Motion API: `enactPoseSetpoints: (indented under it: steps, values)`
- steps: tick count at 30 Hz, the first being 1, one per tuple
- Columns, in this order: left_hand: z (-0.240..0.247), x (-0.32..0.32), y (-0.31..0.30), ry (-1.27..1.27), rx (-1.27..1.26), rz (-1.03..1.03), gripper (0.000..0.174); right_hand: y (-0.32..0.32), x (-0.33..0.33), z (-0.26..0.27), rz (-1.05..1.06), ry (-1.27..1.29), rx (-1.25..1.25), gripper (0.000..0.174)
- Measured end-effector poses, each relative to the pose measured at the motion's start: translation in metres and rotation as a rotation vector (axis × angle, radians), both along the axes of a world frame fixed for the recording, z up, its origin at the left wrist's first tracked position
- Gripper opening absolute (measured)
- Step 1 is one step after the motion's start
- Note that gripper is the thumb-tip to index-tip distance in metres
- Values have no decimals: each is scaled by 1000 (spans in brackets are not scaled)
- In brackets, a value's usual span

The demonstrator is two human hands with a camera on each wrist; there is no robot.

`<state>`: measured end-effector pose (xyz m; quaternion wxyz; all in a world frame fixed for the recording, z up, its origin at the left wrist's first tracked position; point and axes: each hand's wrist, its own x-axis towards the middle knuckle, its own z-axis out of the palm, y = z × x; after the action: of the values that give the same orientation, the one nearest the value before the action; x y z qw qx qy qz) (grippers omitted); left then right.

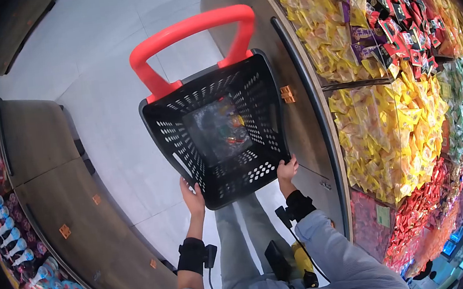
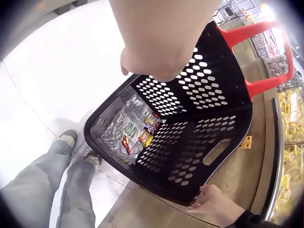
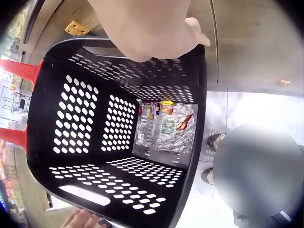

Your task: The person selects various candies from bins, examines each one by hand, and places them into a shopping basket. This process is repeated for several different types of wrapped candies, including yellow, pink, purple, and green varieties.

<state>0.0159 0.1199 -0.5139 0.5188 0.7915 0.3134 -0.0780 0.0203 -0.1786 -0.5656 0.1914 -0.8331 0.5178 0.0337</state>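
Note:
A black perforated shopping basket (image 1: 221,185) with a raised red handle (image 1: 191,30) stands before me, its open top facing up. My left hand (image 1: 193,199) holds its near left corner, thumb by the rim. At the near right corner my right hand (image 1: 287,170) grips the rim; the left wrist view also shows this right hand (image 2: 213,204) at the edge. Inside, on the bottom, lie a crinkled clear plastic bag (image 3: 164,133) and several small wrapped candies (image 2: 148,135) in yellow, red and purple. My palms hide parts of both wrist views.
Bins of yellow-wrapped candies (image 1: 388,133) line the right side above a brown cabinet (image 1: 309,130). Along the left runs another low cabinet (image 1: 45,141) with packaged sweets on top. Pale tiled floor (image 1: 103,101) stretches between them. My legs (image 1: 241,239) are just behind the basket.

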Motion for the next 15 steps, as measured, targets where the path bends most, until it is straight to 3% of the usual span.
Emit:
enactPoseSetpoints:
  steps: [3, 8, 12, 15]
  values:
    - [-2, 6, 1, -8, 48, -18, 44, -10, -6, -9, -96, -20, 114, 63]
    - [9, 13, 7, 27, 76, 0, 34, -12, -6, -1, -69, -59, 244, 63]
    - [-9, 16, 17, 17, 132, -4, 22, -13, 0, 4, -53, -53, 274, 63]
    - [-23, 23, 25, -72, 142, -35, 23, -15, 8, -2, -25, -93, 296, 63]
